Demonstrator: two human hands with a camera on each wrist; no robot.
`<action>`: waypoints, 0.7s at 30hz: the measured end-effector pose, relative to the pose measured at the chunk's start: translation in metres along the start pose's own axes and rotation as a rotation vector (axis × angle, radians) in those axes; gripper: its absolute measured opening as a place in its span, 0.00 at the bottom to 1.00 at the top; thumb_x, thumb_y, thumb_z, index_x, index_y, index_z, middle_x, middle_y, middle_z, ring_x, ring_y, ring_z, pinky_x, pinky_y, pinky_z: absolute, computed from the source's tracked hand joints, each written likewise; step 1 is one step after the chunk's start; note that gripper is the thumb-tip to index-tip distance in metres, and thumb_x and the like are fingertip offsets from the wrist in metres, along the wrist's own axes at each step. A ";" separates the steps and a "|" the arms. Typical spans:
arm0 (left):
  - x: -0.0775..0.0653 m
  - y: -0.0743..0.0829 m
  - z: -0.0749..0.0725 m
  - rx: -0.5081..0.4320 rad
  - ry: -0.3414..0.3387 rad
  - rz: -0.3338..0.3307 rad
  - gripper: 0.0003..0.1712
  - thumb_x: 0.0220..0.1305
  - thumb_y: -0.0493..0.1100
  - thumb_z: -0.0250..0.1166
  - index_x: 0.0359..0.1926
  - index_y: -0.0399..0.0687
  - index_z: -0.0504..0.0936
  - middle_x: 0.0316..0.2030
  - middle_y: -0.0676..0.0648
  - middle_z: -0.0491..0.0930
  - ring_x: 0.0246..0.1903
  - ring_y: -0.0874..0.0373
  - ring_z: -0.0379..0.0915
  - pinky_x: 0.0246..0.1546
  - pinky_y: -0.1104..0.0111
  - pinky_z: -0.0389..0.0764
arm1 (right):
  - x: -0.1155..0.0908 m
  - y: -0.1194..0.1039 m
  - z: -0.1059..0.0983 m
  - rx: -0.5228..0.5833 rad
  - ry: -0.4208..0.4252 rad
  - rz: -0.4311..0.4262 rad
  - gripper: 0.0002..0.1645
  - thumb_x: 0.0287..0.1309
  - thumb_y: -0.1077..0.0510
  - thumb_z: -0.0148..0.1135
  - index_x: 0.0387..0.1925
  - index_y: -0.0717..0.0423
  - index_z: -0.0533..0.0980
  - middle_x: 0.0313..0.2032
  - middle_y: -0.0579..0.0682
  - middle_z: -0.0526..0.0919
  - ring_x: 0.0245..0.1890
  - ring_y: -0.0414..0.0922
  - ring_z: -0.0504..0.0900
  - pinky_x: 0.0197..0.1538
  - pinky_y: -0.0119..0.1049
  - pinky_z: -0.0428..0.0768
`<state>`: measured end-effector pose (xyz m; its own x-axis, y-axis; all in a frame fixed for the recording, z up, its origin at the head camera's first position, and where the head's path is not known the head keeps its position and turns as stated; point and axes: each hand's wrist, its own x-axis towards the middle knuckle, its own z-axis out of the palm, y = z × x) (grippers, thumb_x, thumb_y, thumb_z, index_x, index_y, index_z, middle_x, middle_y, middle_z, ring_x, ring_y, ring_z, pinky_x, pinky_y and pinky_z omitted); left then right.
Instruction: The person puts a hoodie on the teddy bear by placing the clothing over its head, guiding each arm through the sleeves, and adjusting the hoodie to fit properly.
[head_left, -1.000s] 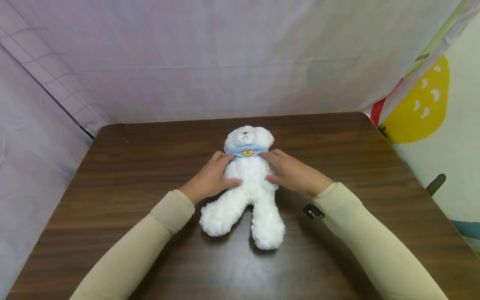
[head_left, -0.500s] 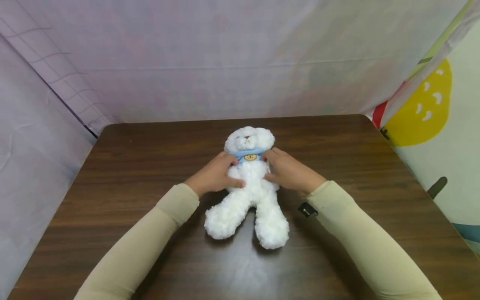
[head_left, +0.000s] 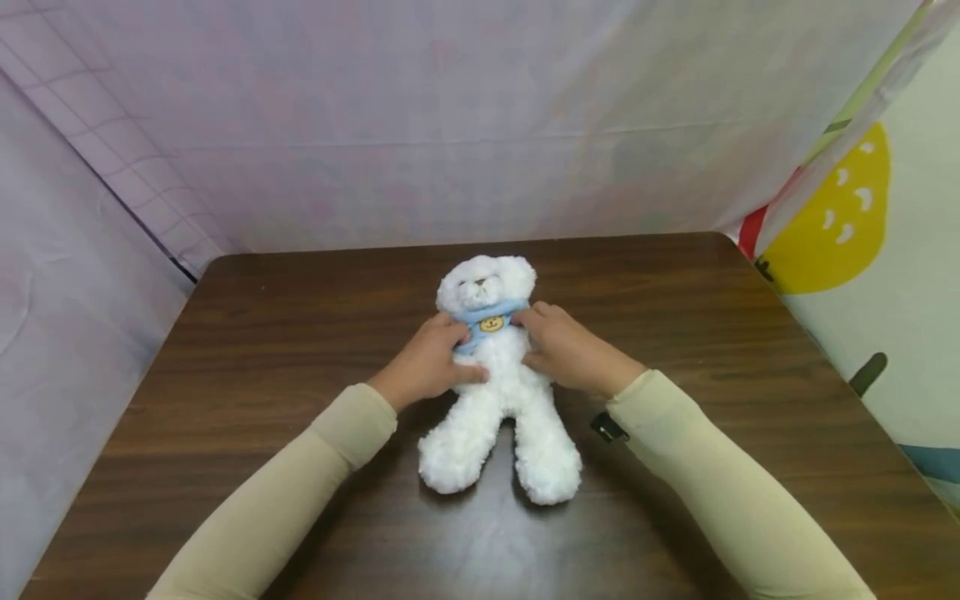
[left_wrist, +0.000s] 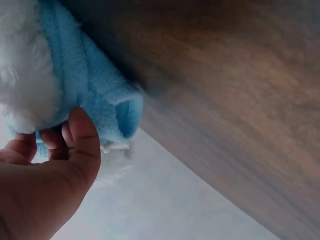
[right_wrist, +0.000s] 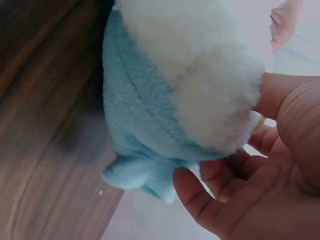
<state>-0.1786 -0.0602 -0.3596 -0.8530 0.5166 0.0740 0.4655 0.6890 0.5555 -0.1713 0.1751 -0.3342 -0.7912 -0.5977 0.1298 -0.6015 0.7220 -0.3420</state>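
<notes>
A white plush bear [head_left: 508, 371] lies on its back on the table, head away and legs toward me. Around its neck and upper chest sits a light-blue doll shirt [head_left: 491, 322] with a small yellow face patch. My left hand [head_left: 427, 358] grips the shirt's edge at the bear's left-of-view side, its thumb on the white fur. On the other side my right hand [head_left: 577, 350] holds the shirt's edge likewise. In the left wrist view, an open end of the blue cloth [left_wrist: 130, 117] shows beside my fingertips. The bear's arms are mostly hidden.
The brown wooden table [head_left: 315, 308] has rounded far corners. A pale curtain [head_left: 450, 142] hangs behind its far edge. A small black piece [head_left: 609, 427] shows under my right cuff. A wall with a yellow shape [head_left: 832, 217] stands at the right.
The shirt has come down from a bunched band at the neck to cover more of the upper chest. Both hands stay at its sides. The bear's head has tilted slightly left.
</notes>
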 end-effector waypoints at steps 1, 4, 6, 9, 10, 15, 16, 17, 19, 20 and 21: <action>-0.001 0.000 0.001 -0.002 0.009 0.004 0.24 0.55 0.55 0.76 0.31 0.46 0.70 0.34 0.47 0.64 0.34 0.55 0.62 0.34 0.65 0.67 | 0.001 0.000 0.002 -0.008 0.012 -0.005 0.21 0.59 0.67 0.66 0.53 0.67 0.73 0.43 0.57 0.75 0.43 0.53 0.73 0.47 0.46 0.73; -0.002 0.000 0.005 0.034 0.048 0.043 0.23 0.57 0.54 0.75 0.26 0.46 0.71 0.33 0.47 0.65 0.32 0.55 0.62 0.34 0.65 0.68 | 0.001 0.001 0.008 -0.033 0.068 -0.038 0.11 0.54 0.71 0.66 0.40 0.62 0.77 0.36 0.53 0.76 0.37 0.51 0.71 0.43 0.44 0.71; -0.004 0.000 0.007 0.090 0.091 0.096 0.22 0.57 0.53 0.74 0.24 0.47 0.71 0.32 0.49 0.66 0.32 0.55 0.63 0.34 0.66 0.68 | 0.001 0.001 0.012 -0.050 0.110 -0.059 0.09 0.52 0.71 0.67 0.33 0.58 0.78 0.32 0.49 0.74 0.34 0.49 0.69 0.40 0.42 0.69; -0.008 -0.001 0.010 0.171 0.153 0.160 0.21 0.58 0.52 0.74 0.22 0.49 0.71 0.32 0.51 0.67 0.31 0.56 0.62 0.34 0.67 0.68 | -0.002 0.001 0.013 -0.052 0.129 -0.073 0.06 0.53 0.69 0.65 0.32 0.57 0.79 0.31 0.48 0.71 0.34 0.49 0.67 0.40 0.41 0.67; -0.010 0.000 0.009 0.179 0.166 0.176 0.20 0.59 0.52 0.73 0.23 0.50 0.72 0.32 0.52 0.67 0.31 0.56 0.62 0.34 0.66 0.68 | -0.004 0.000 0.011 -0.032 0.116 -0.062 0.06 0.54 0.67 0.64 0.34 0.58 0.79 0.32 0.48 0.71 0.35 0.48 0.66 0.41 0.40 0.67; -0.020 -0.001 0.003 0.102 0.163 0.173 0.14 0.63 0.50 0.70 0.37 0.47 0.78 0.41 0.49 0.70 0.39 0.54 0.65 0.39 0.63 0.72 | -0.019 -0.001 -0.006 0.076 -0.008 0.037 0.24 0.59 0.62 0.60 0.57 0.64 0.76 0.44 0.51 0.70 0.43 0.47 0.67 0.45 0.41 0.70; -0.022 -0.001 0.001 0.084 0.153 0.163 0.14 0.63 0.50 0.70 0.41 0.46 0.79 0.45 0.48 0.70 0.42 0.53 0.66 0.42 0.62 0.72 | -0.021 -0.001 -0.008 0.083 -0.026 0.054 0.27 0.60 0.61 0.61 0.60 0.64 0.74 0.45 0.51 0.69 0.43 0.47 0.67 0.46 0.41 0.71; -0.023 -0.002 -0.001 0.072 0.143 0.150 0.16 0.63 0.50 0.70 0.45 0.45 0.79 0.48 0.47 0.70 0.45 0.52 0.66 0.45 0.61 0.72 | -0.023 0.001 -0.009 0.079 -0.031 0.054 0.28 0.60 0.61 0.62 0.62 0.65 0.72 0.46 0.52 0.69 0.44 0.47 0.68 0.46 0.42 0.72; -0.024 -0.002 -0.002 0.052 0.128 0.135 0.18 0.63 0.48 0.70 0.49 0.45 0.78 0.54 0.45 0.68 0.50 0.50 0.65 0.50 0.59 0.72 | -0.023 0.002 -0.007 0.056 -0.016 0.041 0.27 0.59 0.62 0.64 0.60 0.65 0.73 0.45 0.54 0.69 0.43 0.48 0.69 0.46 0.43 0.72; -0.024 -0.002 -0.002 0.050 0.125 0.135 0.17 0.63 0.47 0.69 0.48 0.45 0.78 0.56 0.44 0.68 0.52 0.49 0.64 0.51 0.58 0.72 | -0.023 0.002 -0.005 0.044 0.003 0.030 0.25 0.58 0.62 0.65 0.58 0.65 0.75 0.44 0.54 0.70 0.43 0.49 0.69 0.46 0.43 0.72; -0.023 -0.002 -0.002 0.050 0.125 0.139 0.14 0.62 0.45 0.69 0.46 0.45 0.79 0.57 0.43 0.67 0.53 0.48 0.64 0.50 0.58 0.72 | -0.022 0.002 -0.003 0.030 0.024 0.018 0.23 0.57 0.63 0.66 0.54 0.65 0.76 0.43 0.54 0.70 0.42 0.49 0.69 0.46 0.43 0.72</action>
<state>-0.1602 -0.0747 -0.3611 -0.8006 0.5440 0.2513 0.5898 0.6414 0.4907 -0.1550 0.1907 -0.3352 -0.8047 -0.5757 0.1453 -0.5836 0.7218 -0.3721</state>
